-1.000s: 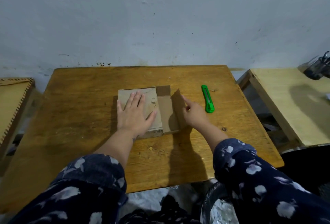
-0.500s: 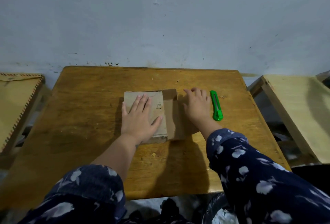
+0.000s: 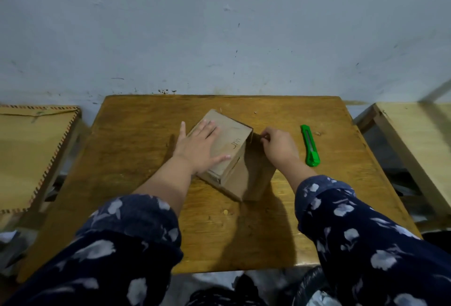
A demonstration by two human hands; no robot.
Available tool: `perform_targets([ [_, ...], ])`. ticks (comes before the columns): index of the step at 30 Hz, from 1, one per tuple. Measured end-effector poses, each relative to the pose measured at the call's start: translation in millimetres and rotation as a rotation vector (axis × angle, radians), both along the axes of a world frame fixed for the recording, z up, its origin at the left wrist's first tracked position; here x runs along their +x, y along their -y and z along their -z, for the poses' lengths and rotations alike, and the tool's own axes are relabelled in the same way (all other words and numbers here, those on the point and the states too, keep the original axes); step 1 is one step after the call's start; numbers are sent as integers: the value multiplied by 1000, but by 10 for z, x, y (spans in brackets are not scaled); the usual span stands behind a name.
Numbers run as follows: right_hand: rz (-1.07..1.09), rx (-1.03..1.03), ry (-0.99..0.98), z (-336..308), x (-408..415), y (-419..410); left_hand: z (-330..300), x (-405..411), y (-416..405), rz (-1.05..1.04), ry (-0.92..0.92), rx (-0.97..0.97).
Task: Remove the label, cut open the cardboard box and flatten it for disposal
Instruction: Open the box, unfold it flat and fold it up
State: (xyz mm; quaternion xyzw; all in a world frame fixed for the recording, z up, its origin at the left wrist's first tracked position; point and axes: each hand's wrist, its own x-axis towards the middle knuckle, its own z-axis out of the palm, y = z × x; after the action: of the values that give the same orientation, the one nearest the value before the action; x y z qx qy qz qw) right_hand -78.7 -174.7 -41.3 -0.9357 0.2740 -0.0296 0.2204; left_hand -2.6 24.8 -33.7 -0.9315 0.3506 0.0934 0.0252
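The left hand (image 3: 199, 148) is covering part of the cardboard box (image 3: 231, 157); the right hand's (image 3: 279, 146) fingers (image 3: 264, 135) are curling out of sight, their grip unclear. Both sleeves (image 3: 380, 244) are running off the bottom edge.

Left hand (image 3: 199, 146) flat on cardboard box (image 3: 229, 149), right hand (image 3: 278, 146) pinching flap

The cardboard box (image 3: 225, 144) no longer lies flat and square on the bench (image 3: 136, 149): it has turned, its far corner toward 11 o'clock, and partly risen. The right hand (image 3: 278, 146) has gone from pressing flat to pinching the flap (image 3: 256, 166) at the box's 3 o'clock edge.

Handwritten "Jin" on cardboard box (image 3: 231, 139)
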Motion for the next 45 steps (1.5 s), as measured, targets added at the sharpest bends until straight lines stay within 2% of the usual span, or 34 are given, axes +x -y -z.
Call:
perform_targets([
  [8,126,168,7,84,-666,-368,90,-253,-274,-393,-104,-293],
  [13,150,271,78,75,-903,-742,182,-316,-454,-326,-246,-343],
  [18,10,-63,62,11,-823,-864,214,-327,-607,-207,-288,-317],
  [23,-66,-224,-9,-85,-656,-801,199,-240,-765,-121,-269,-316],
  [26,-89,-375,71,-137,-646,-749,224,-251,-802,-114,-296,-355],
  [28,-54,-391,156,-193,-614,-721,246,-257,-795,-117,-306,-388],
  [32,69,-212,365,-406,-331,-673,299,-274,-764,-139,-304,-447],
  [35,211,-47,478,-560,-18,-613,315,-263,-751,-177,-391,-512],
  [40,277,100,558,-525,397,-447,278,-271,-770,-176,-388,-537],
  [45,250,181,482,-235,683,-272,309,-262,-766,-190,-364,-564],
])
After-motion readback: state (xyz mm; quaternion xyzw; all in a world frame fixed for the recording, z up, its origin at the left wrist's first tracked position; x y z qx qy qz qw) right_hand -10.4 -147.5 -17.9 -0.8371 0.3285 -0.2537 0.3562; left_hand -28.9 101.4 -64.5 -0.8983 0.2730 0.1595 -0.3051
